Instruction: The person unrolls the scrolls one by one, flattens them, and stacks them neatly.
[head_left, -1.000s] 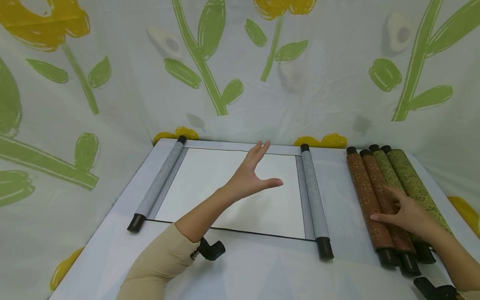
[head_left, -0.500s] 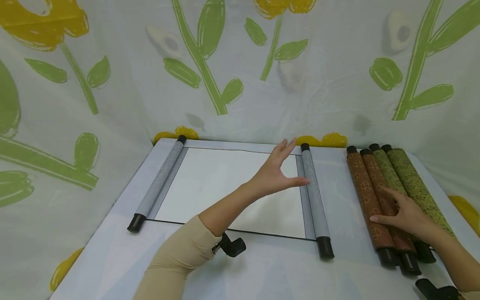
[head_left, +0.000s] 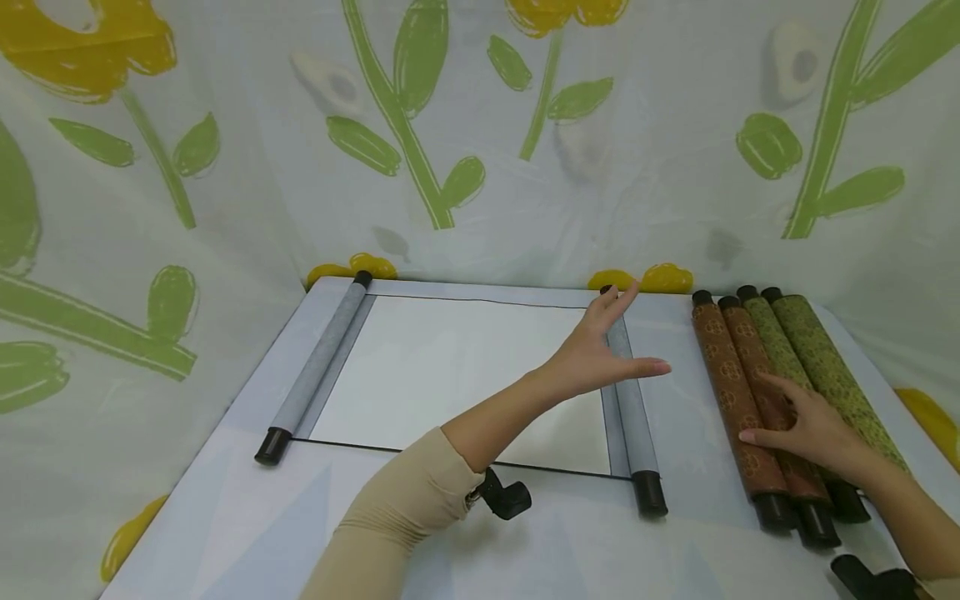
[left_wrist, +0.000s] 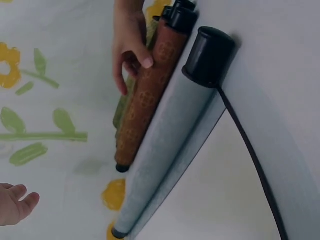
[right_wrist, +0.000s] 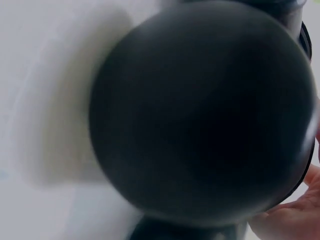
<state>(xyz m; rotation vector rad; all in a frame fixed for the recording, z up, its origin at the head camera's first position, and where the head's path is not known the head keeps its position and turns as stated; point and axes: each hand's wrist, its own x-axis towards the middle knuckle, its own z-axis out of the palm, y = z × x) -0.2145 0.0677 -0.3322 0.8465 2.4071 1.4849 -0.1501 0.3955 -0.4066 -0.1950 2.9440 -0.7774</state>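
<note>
An unrolled hanging scroll point(head_left: 450, 375) shows a blank white sheet between its grey left roller point(head_left: 318, 362) and grey right roller point(head_left: 633, 417), both black-capped. My left hand point(head_left: 585, 360) hovers over the right roller, thumb and fingers spread, holding nothing. At the right, my right hand point(head_left: 813, 429) curls over two rolled brown scrolls point(head_left: 731, 400), its thumb on the left one and its fingers reaching over the other. The left wrist view shows that thumb against brown patterned cloth. A black end cap point(right_wrist: 200, 115) hides most of the right wrist view.
Two rolled green speckled scrolls point(head_left: 832, 367) lie beside the brown ones, partly under the right hand. A white table point(head_left: 540, 550) carries everything. Behind it hangs a pale flowered curtain point(head_left: 660, 167).
My left hand has moved right, from above the white sheet to above the right roller, staying spread. The right hand and the scrolls have stayed in place.
</note>
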